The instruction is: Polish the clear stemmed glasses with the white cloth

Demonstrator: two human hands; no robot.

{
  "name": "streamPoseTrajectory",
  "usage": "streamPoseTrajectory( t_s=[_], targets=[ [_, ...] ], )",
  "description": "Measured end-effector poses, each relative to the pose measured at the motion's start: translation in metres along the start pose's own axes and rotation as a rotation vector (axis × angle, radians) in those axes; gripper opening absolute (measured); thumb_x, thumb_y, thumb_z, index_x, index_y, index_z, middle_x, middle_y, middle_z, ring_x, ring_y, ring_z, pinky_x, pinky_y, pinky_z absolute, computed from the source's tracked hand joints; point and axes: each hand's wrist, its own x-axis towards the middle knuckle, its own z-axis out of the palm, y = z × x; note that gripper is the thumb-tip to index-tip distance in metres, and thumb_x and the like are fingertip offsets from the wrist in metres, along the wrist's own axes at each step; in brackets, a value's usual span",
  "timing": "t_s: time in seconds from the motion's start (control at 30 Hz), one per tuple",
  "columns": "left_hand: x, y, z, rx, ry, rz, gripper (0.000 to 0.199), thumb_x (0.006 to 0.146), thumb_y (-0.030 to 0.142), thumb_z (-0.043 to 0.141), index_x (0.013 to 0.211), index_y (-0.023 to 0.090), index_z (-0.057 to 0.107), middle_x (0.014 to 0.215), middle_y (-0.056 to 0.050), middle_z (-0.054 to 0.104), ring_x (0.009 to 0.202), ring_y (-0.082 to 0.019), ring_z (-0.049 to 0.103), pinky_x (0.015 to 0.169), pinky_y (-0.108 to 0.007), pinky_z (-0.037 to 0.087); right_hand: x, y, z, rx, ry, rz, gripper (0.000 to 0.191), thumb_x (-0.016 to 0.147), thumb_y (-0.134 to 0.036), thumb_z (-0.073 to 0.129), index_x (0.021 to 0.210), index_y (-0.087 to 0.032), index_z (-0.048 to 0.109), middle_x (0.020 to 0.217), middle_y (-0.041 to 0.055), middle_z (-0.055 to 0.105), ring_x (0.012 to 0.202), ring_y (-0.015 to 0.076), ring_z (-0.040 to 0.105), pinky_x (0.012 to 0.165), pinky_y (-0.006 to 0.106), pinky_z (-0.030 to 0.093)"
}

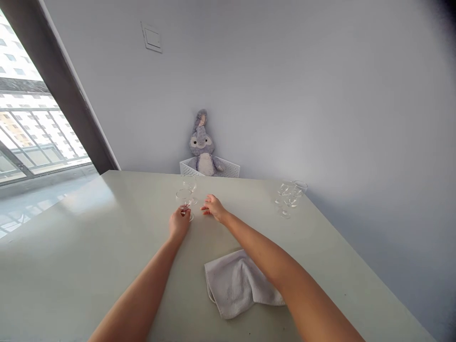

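From where I stand, taking the person's seat as six, the glass (184, 195) being handled is at eleven, toward the far edge of the table (135, 228). The left hand (179, 223) has its fingers closed low about the stem, and the foot looks to be on the tabletop, though I can't make out for sure whether it bears any weight. A second glass (189, 183) is upright just behind it, toward the edge, with no hand on it. The right hand (214, 208) hovers just short of twelve, fingers parted and loosely bent, with nothing in them, just beside that pair and apart from it. Out at one o'clock a cluster (292, 195) of clear glasses stands close together, well apart from both hands; they overlap too much for me to count. The cloth (231, 289) lies folded and rumpled near the person, a touch past twelve, partly hidden beneath the right forearm and in neither hand. I'd judge the work to be midway: the glasses are in two groups, one is in hand and its neighbour is untouched. Whether the cluster is finished with, I can't tell.
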Motion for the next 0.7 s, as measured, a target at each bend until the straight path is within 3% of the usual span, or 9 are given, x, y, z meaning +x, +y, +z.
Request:
streamPoseTrajectory(
  t_s=[0.23,0.33,0.43,0.5,0.53,0.57,0.6,0.63,0.7],
  targets=[
    [0.021,-0.013,-0.019,-0.068,0.148,-0.075,0.016,0.07,0.028,0.053,0.08,0.019,0.059,0.076,-0.005,0.06,0.068,-0.018,0.053,0.065,-0.029,0.037,-0.059,0.004,-0.091,-0.02,0.022,0.018,0.033,0.072,-0.011,0.05,0.104,-0.016,0.047,0.094,0.0064,0.058,0.056,0.0079,0.057,0.05,0.021,0.047],
    [0.024,-0.016,-0.028,-0.137,0.278,-0.123,0.023,0.066,0.02,0.053,0.089,0.019,0.053,0.088,-0.004,0.056,0.068,-0.015,0.05,0.066,-0.028,0.037,-0.088,0.011,-0.133,-0.005,0.055,0.013,0.028,0.072,-0.014,0.052,0.1,-0.015,0.05,0.086,0.0053,0.061,0.056,0.0081,0.057,0.051,0.021,0.047],
    [0.011,-0.009,-0.028,-0.205,0.515,-0.135,0.039,0.065,0.014,0.049,0.103,0.019,0.042,0.102,-0.006,0.045,0.076,-0.013,0.046,0.071,-0.029,0.036,-0.113,0.024,-0.173,0.024,0.173,-0.023,0.029,0.07,-0.017,0.055,0.098,-0.015,0.053,0.082,0.0054,0.063,0.055,0.0092,0.057,0.049,0.021,0.046],
    [-0.005,0.002,-0.018,-0.265,0.624,-0.017,0.036,0.065,0.011,0.049,0.1,0.019,0.042,0.097,-0.004,0.043,0.078,-0.013,0.044,0.074,-0.028,0.035,-0.125,0.034,-0.199,0.048,0.358,-0.069,0.027,0.066,-0.017,0.056,0.093,-0.015,0.055,0.081,0.0047,0.062,0.054,0.0093,0.056,0.047,0.021,0.046],
    [-0.014,0.009,-0.011,-0.299,0.589,0.074,0.032,0.064,0.011,0.051,0.095,0.019,0.045,0.09,-0.002,0.044,0.076,-0.013,0.043,0.074,-0.028,0.036,-0.129,0.039,-0.211,0.064,0.491,-0.102,0.026,0.064,-0.017,0.057,0.089,-0.015,0.056,0.081,0.0041,0.061,0.054,0.0088,0.056,0.047,0.02,0.045],
    [-0.022,0.015,-0.003,-0.328,0.434,0.125,0.026,0.065,0.013,0.052,0.09,0.02,0.048,0.083,0.0,0.045,0.073,-0.013,0.044,0.072,-0.027,0.036,-0.132,0.043,-0.223,0.08,0.633,-0.133,0.025,0.062,-0.016,0.057,0.087,-0.016,0.056,0.083,0.0033,0.06,0.055,0.0079,0.055,0.046,0.02,0.045],
    [-0.027,0.022,0.006,-0.375,0.199,0.14,0.02,0.067,0.016,0.053,0.086,0.02,0.051,0.079,0.0,0.046,0.071,-0.013,0.044,0.07,-0.027,0.037,-0.132,0.045,-0.235,0.094,0.764,-0.16,0.026,0.06,-0.015,0.056,0.085,-0.016,0.056,0.086,0.0026,0.058,0.055,0.0069,0.054,0.046,0.019,0.045],
    [-0.029,0.028,0.016,-0.447,-0.055,0.121,0.017,0.069,0.02,0.055,0.087,0.021,0.054,0.081,0.0,0.05,0.073,-0.014,0.046,0.068,-0.027,0.038,-0.132,0.047,-0.245,0.103,0.866,-0.178,0.028,0.058,-0.015,0.056,0.086,-0.017,0.055,0.09,0.002,0.057,0.056,0.0061,0.053,0.046,0.017,0.044],
    [-0.024,0.037,0.033,-0.683,-0.321,-0.065,0.023,0.069,0.024,0.059,0.093,0.022,0.057,0.095,-0.003,0.055,0.084,-0.015,0.05,0.069,-0.025,0.04,-0.126,0.046,-0.262,0.11,0.952,-0.188,0.037,0.055,-0.014,0.057,0.091,-0.02,0.053,0.1,0.0018,0.053,0.059,0.0051,0.053,0.046,0.016,0.045]
  ],
)
